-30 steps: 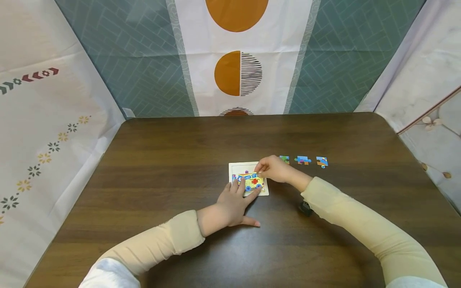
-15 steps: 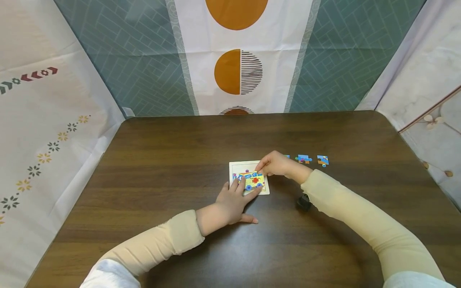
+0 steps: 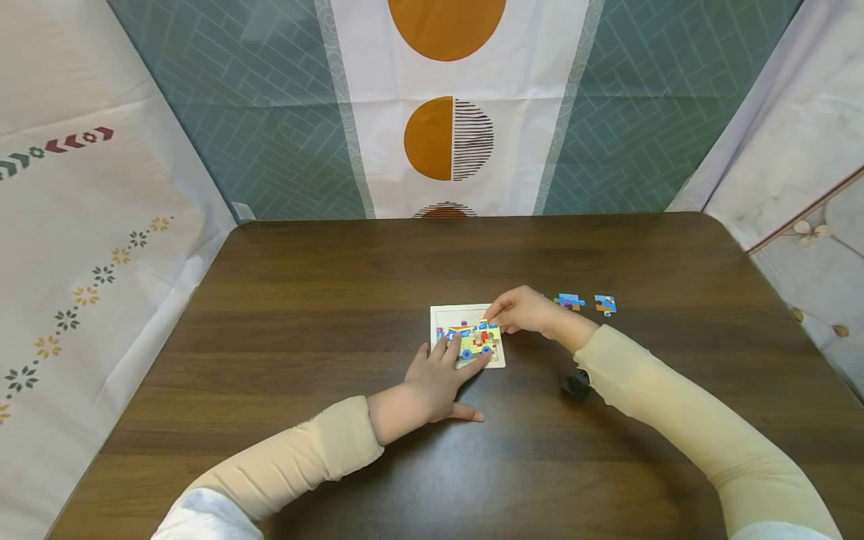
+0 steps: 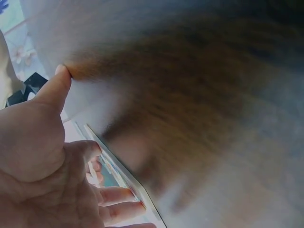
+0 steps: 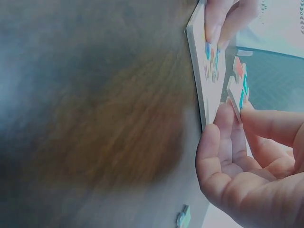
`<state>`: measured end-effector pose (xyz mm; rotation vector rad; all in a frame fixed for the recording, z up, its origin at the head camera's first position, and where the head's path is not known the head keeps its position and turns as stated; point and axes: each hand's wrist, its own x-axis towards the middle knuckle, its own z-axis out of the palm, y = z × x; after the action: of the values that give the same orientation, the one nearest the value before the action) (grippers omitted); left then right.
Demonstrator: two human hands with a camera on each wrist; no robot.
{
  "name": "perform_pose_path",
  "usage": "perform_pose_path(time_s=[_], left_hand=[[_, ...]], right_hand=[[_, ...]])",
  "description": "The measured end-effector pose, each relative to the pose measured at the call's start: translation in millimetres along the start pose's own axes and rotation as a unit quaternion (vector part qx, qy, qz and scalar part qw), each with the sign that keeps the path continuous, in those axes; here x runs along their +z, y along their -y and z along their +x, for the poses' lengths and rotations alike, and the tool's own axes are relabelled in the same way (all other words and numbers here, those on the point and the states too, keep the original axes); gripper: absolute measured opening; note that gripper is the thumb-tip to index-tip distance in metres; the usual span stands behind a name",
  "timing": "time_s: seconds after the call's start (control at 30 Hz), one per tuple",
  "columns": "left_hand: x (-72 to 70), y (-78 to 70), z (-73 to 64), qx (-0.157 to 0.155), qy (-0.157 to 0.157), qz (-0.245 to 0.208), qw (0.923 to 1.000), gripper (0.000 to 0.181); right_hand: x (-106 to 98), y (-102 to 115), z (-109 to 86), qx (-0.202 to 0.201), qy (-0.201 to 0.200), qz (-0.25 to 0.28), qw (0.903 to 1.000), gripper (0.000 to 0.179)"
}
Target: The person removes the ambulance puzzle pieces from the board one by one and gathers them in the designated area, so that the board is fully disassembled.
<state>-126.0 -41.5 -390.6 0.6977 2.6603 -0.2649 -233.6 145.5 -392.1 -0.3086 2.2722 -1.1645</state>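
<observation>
My left hand lies spread with its fingertips on the near side of a small white-framed jigsaw puzzle. Its pieces show a yellow vehicle with blue wheels and a red cross. At the puzzle's right edge, my right hand pinches a puzzle piece between thumb and fingers. That piece is tilted, raised off the tray in the right wrist view, with teal and red on its face. Left fingers touch the frame in the left wrist view. The left hand covers part of the picture.
Behind the right hand lie loose puzzle pieces: one blue piece, another farther right, and one partly hidden by the hand. A black device hangs under the right wrist. Patterned cloths surround the brown table.
The right hand has shifted slightly right, and the piece it pinches is now lifted out of line with the picture, breaking up the red cross. The left hand has stayed in place.
</observation>
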Motion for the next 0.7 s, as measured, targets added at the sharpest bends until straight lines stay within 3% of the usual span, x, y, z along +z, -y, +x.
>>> perform_pose_path(time_s=[0.23, 0.7], left_hand=[[0.8, -0.3, -0.4, 0.001, -0.005, 0.004, 1.0000, 0.086], [0.7, -1.4, 0.4, -0.004, -0.001, 0.022, 0.9998, 0.086]], right_hand=[[-6, -6, -13.8, -0.004, -0.011, 0.055, 0.9984, 0.023], [-25, -25, -49.2, -0.015, -0.041, 0.052, 0.9977, 0.027]])
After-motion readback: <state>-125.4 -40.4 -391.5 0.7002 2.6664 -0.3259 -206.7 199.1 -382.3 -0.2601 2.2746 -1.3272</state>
